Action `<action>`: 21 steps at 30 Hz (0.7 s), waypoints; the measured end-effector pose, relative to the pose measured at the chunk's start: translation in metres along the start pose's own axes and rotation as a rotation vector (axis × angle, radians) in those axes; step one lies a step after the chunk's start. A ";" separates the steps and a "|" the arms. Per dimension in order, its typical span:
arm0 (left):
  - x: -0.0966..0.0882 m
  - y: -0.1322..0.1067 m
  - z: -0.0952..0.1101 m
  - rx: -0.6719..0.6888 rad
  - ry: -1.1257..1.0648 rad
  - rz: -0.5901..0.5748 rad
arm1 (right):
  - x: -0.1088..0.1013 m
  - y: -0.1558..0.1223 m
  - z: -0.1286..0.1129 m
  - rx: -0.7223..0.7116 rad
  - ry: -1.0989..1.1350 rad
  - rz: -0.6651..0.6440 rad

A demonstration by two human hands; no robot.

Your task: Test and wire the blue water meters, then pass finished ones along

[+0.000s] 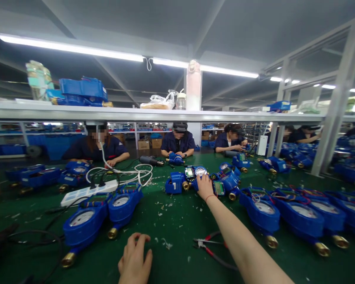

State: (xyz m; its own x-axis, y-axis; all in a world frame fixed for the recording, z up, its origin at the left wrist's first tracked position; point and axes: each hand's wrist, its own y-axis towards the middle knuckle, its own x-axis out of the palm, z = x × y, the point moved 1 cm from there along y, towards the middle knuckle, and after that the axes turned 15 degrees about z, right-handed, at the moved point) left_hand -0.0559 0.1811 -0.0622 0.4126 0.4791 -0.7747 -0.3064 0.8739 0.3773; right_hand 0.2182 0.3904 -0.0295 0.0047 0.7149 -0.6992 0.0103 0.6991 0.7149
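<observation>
My right hand (204,185) reaches far across the green bench and closes on a blue water meter (192,177) with a round dial and a brass fitting. Beside it lies another blue meter (229,181) with an open green circuit board. My left hand (135,258) rests near the front edge with its fingers loosely curled on the mat, holding nothing. Red-handled cutters (205,244) lie between my arms. Two blue meters (102,213) lie to the left of my left hand.
A row of blue meters (301,215) fills the right side. A white power strip (87,192) with white cables sits at centre left. Several people (177,144) work across the bench under a shelf (154,114) carrying boxes and a bottle. Small scraps litter the mat.
</observation>
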 end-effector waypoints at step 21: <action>-0.003 0.015 -0.012 0.036 -0.245 -0.033 | -0.109 -0.103 -0.011 -0.544 0.356 -0.013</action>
State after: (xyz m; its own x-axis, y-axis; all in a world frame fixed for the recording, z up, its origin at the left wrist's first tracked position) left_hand -0.0719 0.1921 -0.0603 0.6192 0.4517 -0.6423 -0.2605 0.8899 0.3746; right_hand 0.2055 0.2406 -0.0265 -0.3247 0.6009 -0.7304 -0.5004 0.5461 0.6718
